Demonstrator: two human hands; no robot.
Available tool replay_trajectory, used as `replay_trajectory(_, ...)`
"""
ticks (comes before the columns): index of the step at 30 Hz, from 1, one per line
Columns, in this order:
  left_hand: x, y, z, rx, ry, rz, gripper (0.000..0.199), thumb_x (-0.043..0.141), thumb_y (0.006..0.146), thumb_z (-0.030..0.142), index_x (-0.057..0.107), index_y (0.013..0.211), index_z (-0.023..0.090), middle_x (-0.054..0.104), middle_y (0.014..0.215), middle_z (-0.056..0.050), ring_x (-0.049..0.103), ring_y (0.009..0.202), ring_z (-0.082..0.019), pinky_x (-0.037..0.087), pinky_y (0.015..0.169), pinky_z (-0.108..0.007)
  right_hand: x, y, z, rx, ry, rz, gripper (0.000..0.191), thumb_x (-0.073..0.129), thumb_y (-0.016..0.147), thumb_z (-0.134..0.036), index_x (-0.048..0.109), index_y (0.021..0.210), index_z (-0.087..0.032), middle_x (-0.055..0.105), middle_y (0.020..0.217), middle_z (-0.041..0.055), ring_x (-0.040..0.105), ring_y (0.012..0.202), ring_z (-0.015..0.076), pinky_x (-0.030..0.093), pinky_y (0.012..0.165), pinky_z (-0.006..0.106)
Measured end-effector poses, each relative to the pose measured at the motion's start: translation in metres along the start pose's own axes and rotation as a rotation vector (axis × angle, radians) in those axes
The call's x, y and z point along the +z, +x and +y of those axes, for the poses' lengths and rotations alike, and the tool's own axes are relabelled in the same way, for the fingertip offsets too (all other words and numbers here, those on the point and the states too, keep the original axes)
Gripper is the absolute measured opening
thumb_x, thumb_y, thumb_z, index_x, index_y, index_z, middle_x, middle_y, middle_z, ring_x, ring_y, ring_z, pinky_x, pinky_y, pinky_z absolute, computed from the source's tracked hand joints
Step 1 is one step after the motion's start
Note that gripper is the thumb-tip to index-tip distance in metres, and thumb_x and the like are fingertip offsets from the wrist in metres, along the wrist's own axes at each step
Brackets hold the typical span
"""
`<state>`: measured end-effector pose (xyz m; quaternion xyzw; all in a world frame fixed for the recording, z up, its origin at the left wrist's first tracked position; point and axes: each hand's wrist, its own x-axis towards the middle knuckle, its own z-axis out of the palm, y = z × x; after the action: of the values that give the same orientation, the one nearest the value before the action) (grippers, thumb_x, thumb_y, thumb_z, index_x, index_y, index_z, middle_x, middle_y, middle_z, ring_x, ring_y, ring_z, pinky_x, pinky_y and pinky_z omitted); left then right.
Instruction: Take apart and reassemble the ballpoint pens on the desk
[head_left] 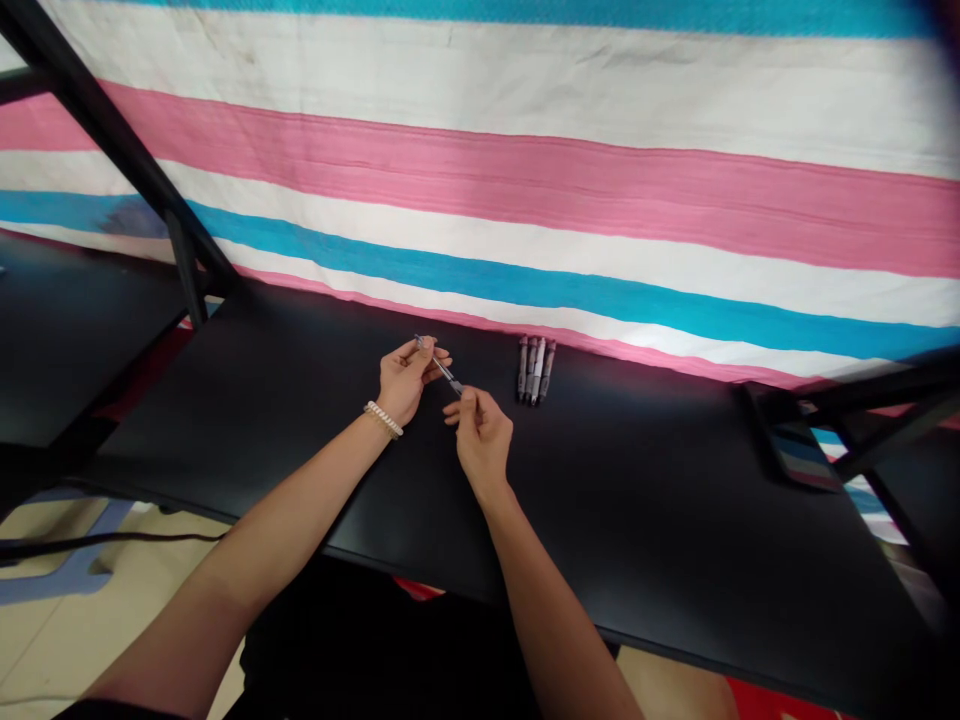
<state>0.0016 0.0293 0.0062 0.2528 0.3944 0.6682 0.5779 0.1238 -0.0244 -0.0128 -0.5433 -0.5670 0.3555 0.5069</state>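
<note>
Over the middle of the black table, a slim pen (442, 368) is held slantwise between my two hands. My left hand (405, 375), with a beaded bracelet (383, 419) on its wrist, pinches the upper part of the pen. The lower, darker end sits between the thumb and fingers of my right hand (482, 430). Whether the pen is whole or in parts is too small to make out. Several pens (535, 370) with dark grips lie side by side on the table, just beyond my right hand.
The black table (645, 520) has a striped sheet (525, 200) hanging along its back edge. A dark metal frame (135, 130) rises at the left. A phone-like dark slab (795, 445) lies at the right end. Below left stands a bluish stool (97, 560) near a black cable (150, 537).
</note>
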Motion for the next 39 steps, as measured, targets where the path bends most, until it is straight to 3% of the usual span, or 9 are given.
replay_trajectory(2, 0.0, 0.0, 0.001, -0.004, 0.002, -0.007, 0.039, 0.083, 0.067, 0.044, 0.068, 0.088, 0.014, 0.071, 0.078, -0.005, 0.069, 0.07, -0.014, 0.053, 0.068, -0.027, 0.0, 0.0, -0.002, -0.01, -0.008, 0.016, 0.035, 0.053, 0.093, -0.048, 0.066, 0.104, -0.017, 0.071, 0.076, 0.0036, 0.067, 0.058, 0.0143, 0.052, 0.055, 0.025)
replay_trajectory(7, -0.001, 0.0, 0.002, -0.039, -0.008, -0.072, 0.039, 0.083, 0.068, 0.044, 0.069, 0.09, 0.015, 0.071, 0.078, -0.003, 0.068, 0.069, -0.013, 0.052, 0.065, -0.024, -0.002, -0.002, -0.011, 0.112, 0.037, -0.11, 0.051, 0.04, 0.097, -0.057, 0.064, 0.079, -0.016, 0.055, 0.046, -0.0036, 0.048, 0.032, 0.0092, 0.038, 0.037, 0.021)
replay_trajectory(13, -0.001, 0.0, 0.002, -0.019, -0.018, -0.055, 0.039, 0.083, 0.068, 0.044, 0.069, 0.09, 0.015, 0.07, 0.077, -0.003, 0.068, 0.069, -0.013, 0.052, 0.066, -0.024, 0.001, -0.002, -0.005, 0.013, 0.027, -0.059, 0.037, 0.053, 0.092, -0.05, 0.065, 0.105, -0.017, 0.068, 0.069, 0.0011, 0.063, 0.053, 0.0131, 0.05, 0.052, 0.024)
replay_trajectory(21, 0.0, 0.0, 0.005, -0.085, -0.07, -0.122, 0.031, 0.081, 0.073, 0.04, 0.065, 0.086, 0.018, 0.064, 0.074, 0.0, 0.066, 0.068, -0.011, 0.049, 0.064, -0.023, -0.001, -0.003, -0.002, -0.034, -0.062, -0.131, 0.036, 0.046, 0.096, -0.045, 0.072, 0.097, -0.019, 0.056, 0.052, -0.0036, 0.052, 0.043, 0.0119, 0.041, 0.047, 0.023)
replay_trajectory(24, 0.002, -0.002, 0.01, -0.191, -0.204, -0.182, 0.035, 0.068, 0.081, 0.053, 0.059, 0.078, 0.019, 0.052, 0.06, 0.004, 0.057, 0.055, -0.01, 0.048, 0.061, -0.025, 0.002, -0.003, -0.004, -0.077, -0.155, -0.135, 0.033, 0.048, 0.096, -0.042, 0.072, 0.104, -0.021, 0.063, 0.059, -0.0019, 0.058, 0.049, 0.0139, 0.045, 0.053, 0.025)
replay_trajectory(26, 0.002, -0.004, 0.014, -0.274, -0.29, -0.206, 0.05, 0.051, 0.087, 0.065, 0.052, 0.067, 0.019, 0.039, 0.051, 0.005, 0.043, 0.043, -0.008, 0.046, 0.057, -0.027, 0.004, -0.003, -0.005, -0.125, -0.211, -0.15, 0.031, 0.049, 0.095, -0.039, 0.071, 0.108, -0.022, 0.068, 0.069, 0.0005, 0.063, 0.058, 0.0159, 0.048, 0.06, 0.027)
replay_trajectory(28, 0.0, -0.004, 0.018, -0.301, -0.357, -0.187, 0.057, 0.039, 0.091, 0.065, 0.043, 0.057, 0.02, 0.027, 0.046, 0.006, 0.03, 0.038, -0.007, 0.042, 0.051, -0.026, 0.005, -0.003, -0.005, -0.171, -0.235, -0.154, 0.031, 0.051, 0.095, -0.039, 0.07, 0.11, -0.021, 0.07, 0.077, 0.0031, 0.063, 0.064, 0.0168, 0.049, 0.064, 0.029)
replay_trajectory(33, -0.008, 0.002, 0.025, -0.249, -0.44, -0.042, 0.052, 0.038, 0.095, 0.045, 0.028, 0.05, 0.02, 0.015, 0.043, 0.006, 0.017, 0.035, -0.007, 0.026, 0.041, -0.023, 0.002, -0.002, -0.008, -0.162, -0.137, -0.017, 0.036, 0.044, 0.098, -0.045, 0.068, 0.101, -0.018, 0.067, 0.085, 0.0055, 0.06, 0.068, 0.0148, 0.046, 0.06, 0.026)
replay_trajectory(39, -0.011, 0.004, 0.026, -0.202, -0.499, -0.059, 0.051, 0.038, 0.095, 0.048, 0.03, 0.052, 0.02, 0.017, 0.044, 0.006, 0.018, 0.037, -0.007, 0.028, 0.042, -0.023, 0.0, 0.0, -0.007, -0.049, -0.015, 0.147, 0.045, 0.034, 0.101, -0.049, 0.064, 0.088, -0.018, 0.061, 0.076, 0.0026, 0.058, 0.067, 0.0145, 0.043, 0.061, 0.025)
